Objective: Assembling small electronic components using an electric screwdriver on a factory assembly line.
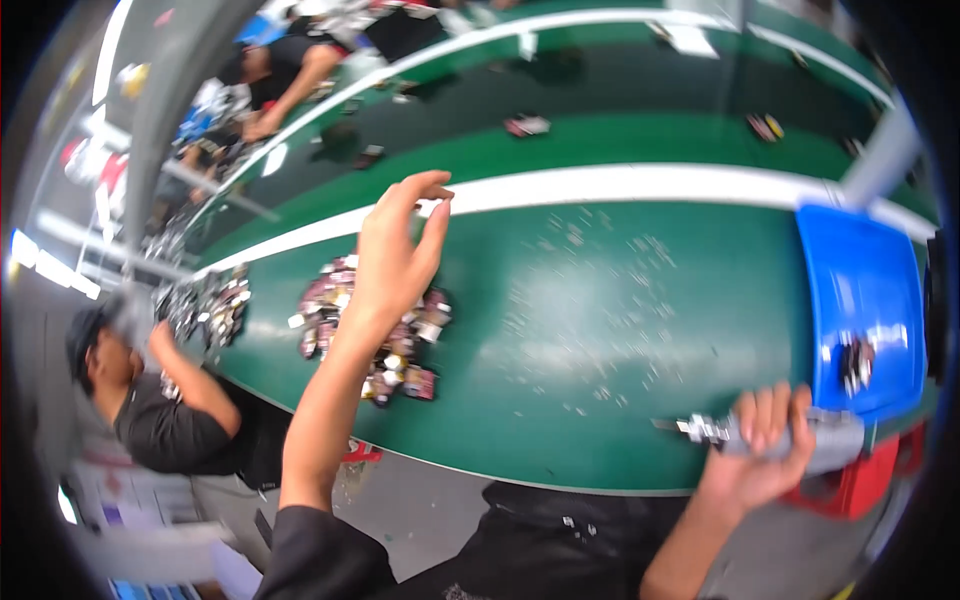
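Observation:
My left hand (400, 245) is raised near the white rail at the table's far edge. Its fingers are bent, the thumb stands apart, and nothing shows between them. Below and behind that forearm lies a pile of small dark, pink and white parts (425, 325), partly hidden by the arm. At the right, my right hand (768, 440) is wrapped round a grey electric screwdriver (836, 440), whose thin bit points left over the green table (470, 430). Many tiny shiny pieces (590, 310), too small to identify, are scattered across the middle of the table.
A blue plastic bin (865, 270) at the right holds a few small dark parts (855, 362). Under it stands a red plastic crate (850, 490). Beyond the white rail (640, 185), a belt (620, 100) carries scattered parts. A co-worker (170, 410) sits at the left beside another pile (225, 305).

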A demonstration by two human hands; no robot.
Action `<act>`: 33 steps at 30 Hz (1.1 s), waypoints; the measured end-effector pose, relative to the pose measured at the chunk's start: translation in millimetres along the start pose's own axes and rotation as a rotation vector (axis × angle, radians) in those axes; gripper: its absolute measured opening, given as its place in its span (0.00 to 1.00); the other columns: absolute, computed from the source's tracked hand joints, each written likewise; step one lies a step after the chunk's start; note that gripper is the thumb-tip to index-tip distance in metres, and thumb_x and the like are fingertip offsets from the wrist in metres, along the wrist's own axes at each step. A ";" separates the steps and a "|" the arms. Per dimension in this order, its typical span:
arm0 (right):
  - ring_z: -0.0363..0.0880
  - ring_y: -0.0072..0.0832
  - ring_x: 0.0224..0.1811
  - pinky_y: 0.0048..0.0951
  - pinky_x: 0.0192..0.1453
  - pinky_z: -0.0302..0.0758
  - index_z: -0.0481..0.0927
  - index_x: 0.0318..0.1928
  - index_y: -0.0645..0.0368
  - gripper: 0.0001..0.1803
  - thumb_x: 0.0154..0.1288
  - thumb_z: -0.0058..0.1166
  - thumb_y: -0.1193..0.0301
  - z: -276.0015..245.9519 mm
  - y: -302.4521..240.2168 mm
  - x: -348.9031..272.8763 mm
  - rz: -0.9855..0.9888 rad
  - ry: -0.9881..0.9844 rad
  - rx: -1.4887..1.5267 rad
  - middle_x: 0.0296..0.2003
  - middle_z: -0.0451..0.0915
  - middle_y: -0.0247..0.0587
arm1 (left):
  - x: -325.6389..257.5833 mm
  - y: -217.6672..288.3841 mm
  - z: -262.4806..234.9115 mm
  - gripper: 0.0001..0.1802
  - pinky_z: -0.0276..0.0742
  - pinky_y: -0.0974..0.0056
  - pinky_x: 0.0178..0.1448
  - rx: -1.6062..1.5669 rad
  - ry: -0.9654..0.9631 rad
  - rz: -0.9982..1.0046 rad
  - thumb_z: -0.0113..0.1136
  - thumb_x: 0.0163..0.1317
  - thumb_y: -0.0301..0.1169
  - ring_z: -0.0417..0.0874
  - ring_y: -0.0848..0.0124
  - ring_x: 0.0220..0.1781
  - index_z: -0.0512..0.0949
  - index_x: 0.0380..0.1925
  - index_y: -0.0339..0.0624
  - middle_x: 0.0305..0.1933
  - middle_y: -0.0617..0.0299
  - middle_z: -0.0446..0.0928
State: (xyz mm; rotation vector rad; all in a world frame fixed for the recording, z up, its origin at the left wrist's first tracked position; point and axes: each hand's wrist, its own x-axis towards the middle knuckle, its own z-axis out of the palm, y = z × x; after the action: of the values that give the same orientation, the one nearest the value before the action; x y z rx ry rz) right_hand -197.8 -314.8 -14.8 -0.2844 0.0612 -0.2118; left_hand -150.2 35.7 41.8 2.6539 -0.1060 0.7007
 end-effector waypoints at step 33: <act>0.60 0.20 0.15 0.26 0.24 0.64 0.65 0.36 0.59 0.05 0.65 0.45 0.71 -10.4 -19.5 -9.1 0.146 -0.118 -0.199 0.18 0.60 0.32 | 21.9 54.1 30.6 0.27 0.75 0.57 0.53 0.154 -0.362 0.433 0.52 0.48 0.14 0.78 0.52 0.48 0.75 0.52 0.36 0.48 0.48 0.77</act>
State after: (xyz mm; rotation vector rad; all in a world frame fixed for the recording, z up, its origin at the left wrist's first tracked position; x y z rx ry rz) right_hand -211.5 -334.0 -19.0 -0.4885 -0.0138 -0.0435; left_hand -126.2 -25.5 47.1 2.9093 -0.7726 0.3504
